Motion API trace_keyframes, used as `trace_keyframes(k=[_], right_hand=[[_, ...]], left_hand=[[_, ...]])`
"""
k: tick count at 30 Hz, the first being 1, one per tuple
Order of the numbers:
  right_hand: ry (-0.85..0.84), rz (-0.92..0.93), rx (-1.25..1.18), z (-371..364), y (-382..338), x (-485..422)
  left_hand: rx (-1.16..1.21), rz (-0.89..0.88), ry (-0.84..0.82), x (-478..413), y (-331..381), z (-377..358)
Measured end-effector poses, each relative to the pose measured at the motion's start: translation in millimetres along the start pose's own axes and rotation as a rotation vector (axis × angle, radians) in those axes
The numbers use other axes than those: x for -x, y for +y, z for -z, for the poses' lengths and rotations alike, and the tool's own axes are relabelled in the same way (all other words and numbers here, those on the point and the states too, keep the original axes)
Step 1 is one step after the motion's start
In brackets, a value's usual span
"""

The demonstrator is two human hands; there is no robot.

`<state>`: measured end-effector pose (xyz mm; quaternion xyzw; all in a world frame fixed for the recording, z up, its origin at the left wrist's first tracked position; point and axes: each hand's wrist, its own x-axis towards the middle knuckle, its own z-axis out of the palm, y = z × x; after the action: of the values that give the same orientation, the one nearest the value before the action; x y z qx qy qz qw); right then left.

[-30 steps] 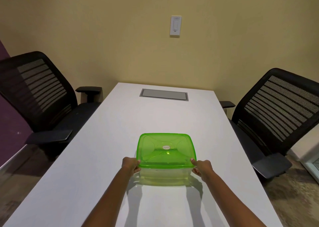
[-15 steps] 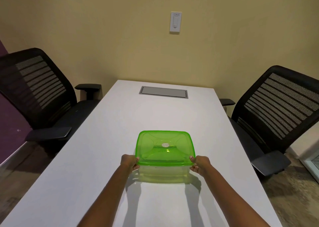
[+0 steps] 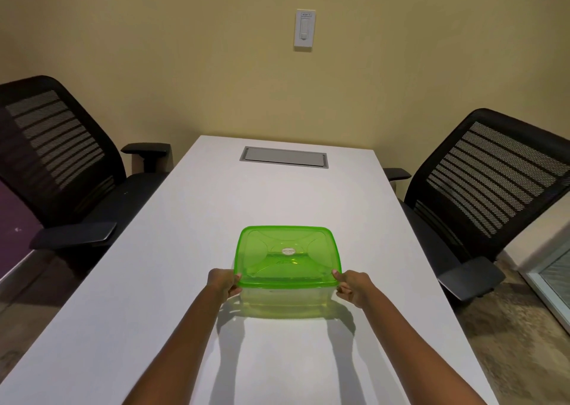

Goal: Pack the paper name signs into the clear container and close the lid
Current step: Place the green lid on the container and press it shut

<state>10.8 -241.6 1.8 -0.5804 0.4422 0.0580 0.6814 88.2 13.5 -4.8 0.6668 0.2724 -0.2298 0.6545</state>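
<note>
Both hands, the left hand (image 3: 222, 283) and right hand (image 3: 351, 285), pinch the near corners of the green lid (image 3: 287, 256) on a clear container (image 3: 287, 301) that looks light, rigid and slick.

Single head-mounted wide-angle view, looking forward and down along the white tabletop (image 3: 191, 281) toward the far wall (image 3: 185, 50). Near field: forearms and hands. Periphery: one chair (image 3: 61, 164) at each side.

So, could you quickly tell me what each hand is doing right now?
Left hand: closed on the near-left corner of the container, at the green lid.
Right hand: closed on its near-right corner.
</note>
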Motion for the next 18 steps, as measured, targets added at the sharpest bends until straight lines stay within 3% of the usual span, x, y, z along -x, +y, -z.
trace_keyframes(k=[18], right_hand=[[0.047,0.062,0.009,-3.2,6.0,-13.4]], left_hand=[[-0.077,-0.019,0.006,3.7,2.6,-0.8]])
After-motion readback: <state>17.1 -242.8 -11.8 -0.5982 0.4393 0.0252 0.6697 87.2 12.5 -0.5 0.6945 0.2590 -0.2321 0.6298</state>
